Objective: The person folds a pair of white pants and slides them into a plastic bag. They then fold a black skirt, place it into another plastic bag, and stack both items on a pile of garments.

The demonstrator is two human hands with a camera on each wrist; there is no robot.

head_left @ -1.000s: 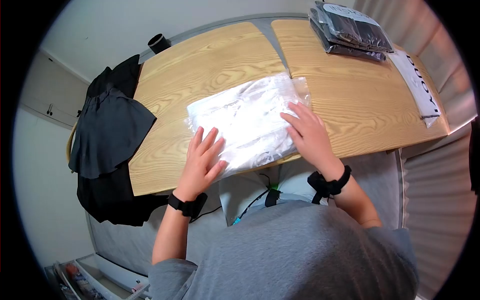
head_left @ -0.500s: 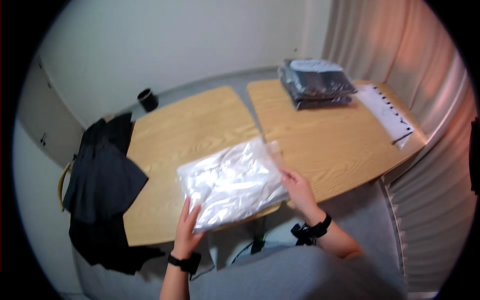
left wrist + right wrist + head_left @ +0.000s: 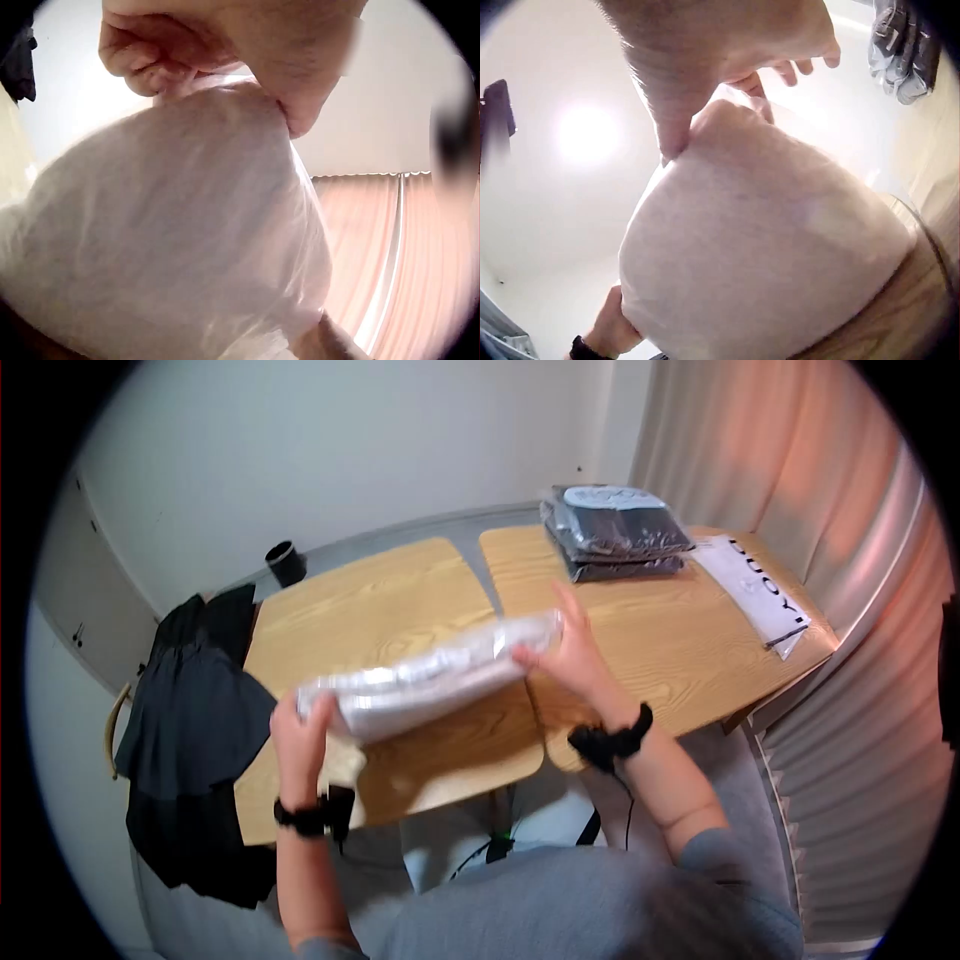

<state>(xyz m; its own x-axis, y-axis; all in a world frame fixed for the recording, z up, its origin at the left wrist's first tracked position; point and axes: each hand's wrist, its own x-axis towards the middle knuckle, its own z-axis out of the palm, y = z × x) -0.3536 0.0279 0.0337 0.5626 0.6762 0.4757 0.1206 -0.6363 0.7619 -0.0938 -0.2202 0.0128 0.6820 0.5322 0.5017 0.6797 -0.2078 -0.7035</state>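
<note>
A clear plastic bag with folded white cloth in it (image 3: 430, 675) is held up over the wooden table, its near side tipped toward the head camera. My left hand (image 3: 300, 745) grips its left end, thumb on the near face and fingers behind, as the left wrist view shows at the bag's corner (image 3: 180, 202). At the other end my right hand (image 3: 575, 650) pinches the upper right corner between thumb and fingers. In the right wrist view the package (image 3: 757, 225) bulges below that hand, its other fingers spread loosely. The bag's far side is hidden.
Two wooden tabletops (image 3: 400, 595) meet at a narrow gap. Bagged dark garments (image 3: 620, 530) are stacked at the back right, beside a white lettered bag (image 3: 755, 595). Dark clothing (image 3: 195, 730) hangs at the left edge. A black bin (image 3: 286, 563) stands beyond the table.
The bag lay flat under my open hands; both hands have since gripped its ends, lifted it off the table and tilted it. The head view has turned upward.
</note>
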